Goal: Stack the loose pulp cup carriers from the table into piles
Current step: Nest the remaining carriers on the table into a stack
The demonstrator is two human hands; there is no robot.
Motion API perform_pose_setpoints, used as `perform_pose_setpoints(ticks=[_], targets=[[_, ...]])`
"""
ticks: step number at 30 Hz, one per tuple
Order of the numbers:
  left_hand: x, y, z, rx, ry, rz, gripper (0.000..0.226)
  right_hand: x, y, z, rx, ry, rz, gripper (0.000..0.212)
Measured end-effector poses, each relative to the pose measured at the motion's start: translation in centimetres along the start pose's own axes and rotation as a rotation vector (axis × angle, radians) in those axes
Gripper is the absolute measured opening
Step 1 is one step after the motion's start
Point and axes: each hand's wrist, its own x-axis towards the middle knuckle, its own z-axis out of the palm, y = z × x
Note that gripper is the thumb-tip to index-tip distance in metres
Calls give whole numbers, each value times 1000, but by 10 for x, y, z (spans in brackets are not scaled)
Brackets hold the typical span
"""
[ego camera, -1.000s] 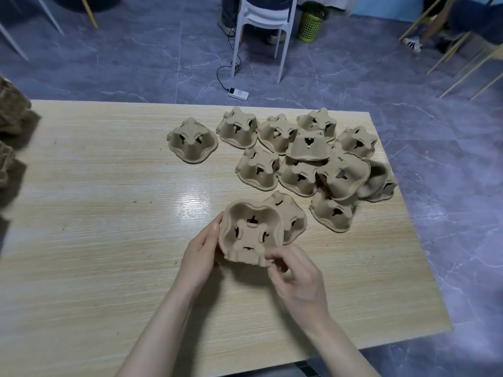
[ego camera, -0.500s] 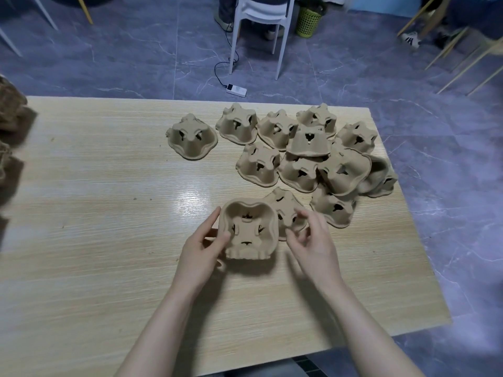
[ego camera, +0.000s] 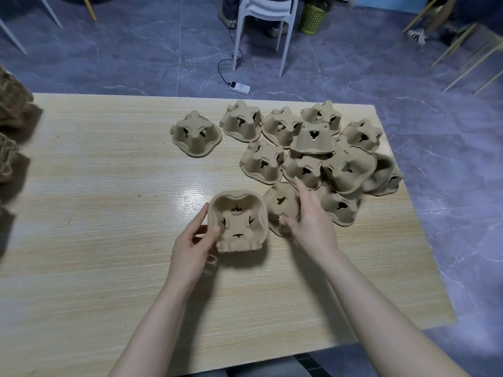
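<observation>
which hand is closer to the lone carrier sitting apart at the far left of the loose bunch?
Left. The left hand, holding a carrier, is below the lone carrier, slightly nearer. The right hand sits farther right, on another carrier.

Matt, rough brown pulp on the cup carriers [ego camera: 304,170]; pale wood-grain surface [ego camera: 95,213], smooth with glossy sheen; polished grey stone-look floor [ego camera: 136,58]; white plastic chair [ego camera: 265,12].

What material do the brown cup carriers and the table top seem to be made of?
Held carrier and the loose carriers: probably moulded paper pulp, matt tan, with a rough, fibrous look and torn-edged slots. Table: pale wood grain with a glossy patch of reflected light; it may be laminate or varnished wood, the view cannot settle which.
</observation>
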Motion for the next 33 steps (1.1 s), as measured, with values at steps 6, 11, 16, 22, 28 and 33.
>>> perform_pose_setpoints(ticks=[6, 11, 16, 22, 28, 33], targets=[[2, 1, 6, -18, -47, -25, 53, -30, 10, -4, 164, 185, 6, 81], [1, 1, 12, -14, -67, -29, 52, -43, 17, 0, 470, 148, 80, 80], [2, -1, 10, -12, -62, -26, 52, -42, 24, -1, 620, 76, 259, 96], [2, -3, 12, -13, -53, -25, 52, -40, 33, -7, 667, -6, 336, 33], [2, -3, 11, -8, -66, -19, 53, -39, 26, -15, 188, 84, 12, 98], [0, -4, 11, -26, -60, -22, 53, -38, 27, -15, 183, 16, 23, 100]])
